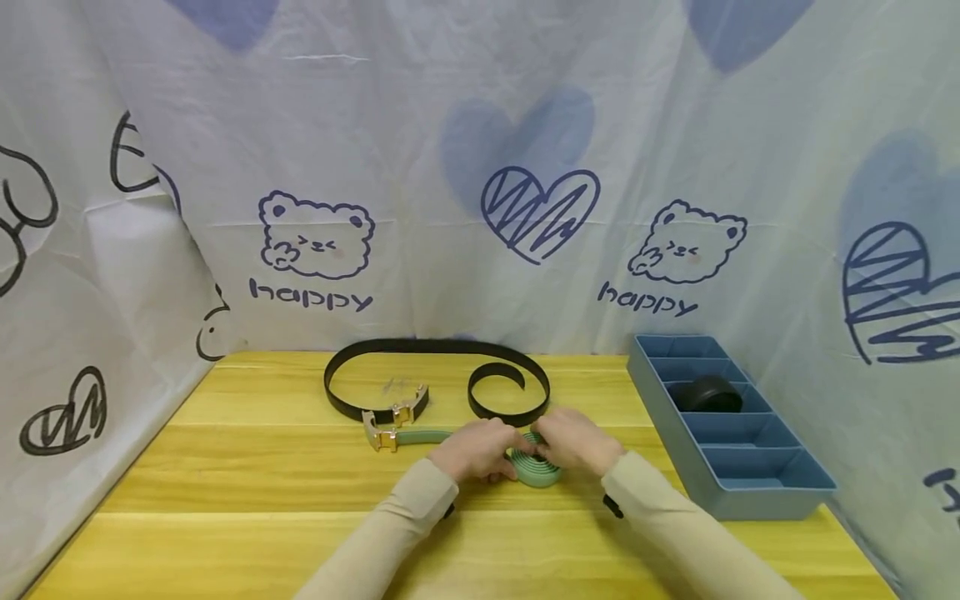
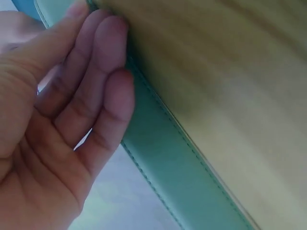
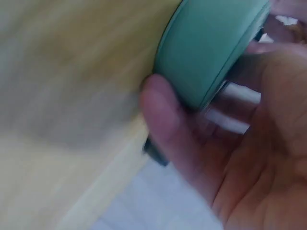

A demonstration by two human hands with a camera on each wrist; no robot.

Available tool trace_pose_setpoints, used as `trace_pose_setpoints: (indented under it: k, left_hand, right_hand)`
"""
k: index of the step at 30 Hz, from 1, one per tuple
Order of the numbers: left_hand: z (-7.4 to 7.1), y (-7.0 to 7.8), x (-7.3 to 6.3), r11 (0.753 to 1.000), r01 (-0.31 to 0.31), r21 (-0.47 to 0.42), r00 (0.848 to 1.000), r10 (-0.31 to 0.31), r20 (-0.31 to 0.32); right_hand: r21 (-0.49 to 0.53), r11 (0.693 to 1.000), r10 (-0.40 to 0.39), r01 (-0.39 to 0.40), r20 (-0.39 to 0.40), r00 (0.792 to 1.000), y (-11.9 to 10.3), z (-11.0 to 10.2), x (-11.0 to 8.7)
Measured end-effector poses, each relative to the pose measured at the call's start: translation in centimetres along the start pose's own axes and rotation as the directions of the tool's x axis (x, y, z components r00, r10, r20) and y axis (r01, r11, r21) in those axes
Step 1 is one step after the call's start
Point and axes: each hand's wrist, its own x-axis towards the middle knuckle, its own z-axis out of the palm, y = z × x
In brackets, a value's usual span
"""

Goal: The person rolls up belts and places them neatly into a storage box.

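Observation:
A green belt (image 1: 537,477) stands on its edge on the wooden table, its right part wound into a tight spiral. My right hand (image 1: 579,443) grips this coil; thumb and fingers curl round its side in the right wrist view, the outer turn (image 3: 206,52) showing smooth. Just left of the coil, my left hand (image 1: 477,450) pinches the belt. In the left wrist view its fingertips press against the stitched strap (image 2: 163,148). Beyond that hand, the unwound end runs left to a gold buckle (image 1: 381,435). The hands partly cover the coil.
Behind the hands a black belt (image 1: 442,345) lies in a wide loop, one end curled, the other with a gold buckle (image 1: 405,408). A blue-grey divided box (image 1: 772,505) stands at the right, a dark rounded item (image 1: 708,394) in one compartment. A printed sheet (image 1: 427,275) hangs behind the table.

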Motion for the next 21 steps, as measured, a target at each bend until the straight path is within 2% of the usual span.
trace_pose_setpoints:
  k: [3, 5, 8, 11, 13, 15, 18, 21]
  left_hand:
    - [0.07, 0.24, 0.04, 1.000, 0.023, 0.003, 1.000, -0.023, -0.005]
    - [0.13, 0.26, 0.06, 0.999, 0.041, 0.003, 0.999, -0.041, -0.012]
    - [0.21, 0.17, -0.08, 0.997, 0.061, -0.049, 0.998, -0.062, -0.010]
    - [0.30, -0.05, -0.34, 0.988, 0.087, -0.131, 0.996, -0.085, 0.017]
    - [0.36, -0.17, -0.52, 0.979, 0.108, -0.173, 0.994, -0.102, 0.041]
    - [0.42, -0.26, -0.65, 0.979, 0.120, -0.166, 0.992, -0.113, 0.050]
    - [0.40, -0.19, -0.72, 0.988, 0.107, -0.112, 0.994, -0.102, 0.043]
    - [0.35, 0.07, -0.68, 0.994, 0.089, -0.062, 0.996, -0.088, 0.027]
  right_hand:
    - [0.073, 0.987, 0.143, -0.145, 0.032, 0.989, -0.41, 0.20, -0.41]
    - [0.092, 0.976, 0.196, -0.197, 0.024, 0.980, -0.70, 0.23, -0.58]
    - [0.060, 0.985, 0.165, -0.164, -0.015, 0.986, -0.87, 0.18, -0.65]
    - [-0.010, 0.999, 0.048, -0.048, -0.069, 0.996, -0.69, 0.21, -0.45]
    - [-0.068, 0.997, -0.034, 0.028, -0.091, 0.995, -0.41, 0.36, -0.26]
    - [-0.104, 0.991, -0.089, 0.078, -0.106, 0.990, -0.16, 0.52, -0.06]
    - [-0.053, 0.997, -0.068, 0.064, -0.079, 0.995, 0.10, 0.70, 0.13]
    - [0.092, 0.994, 0.056, -0.056, -0.003, 0.998, 0.11, 0.66, 0.15]
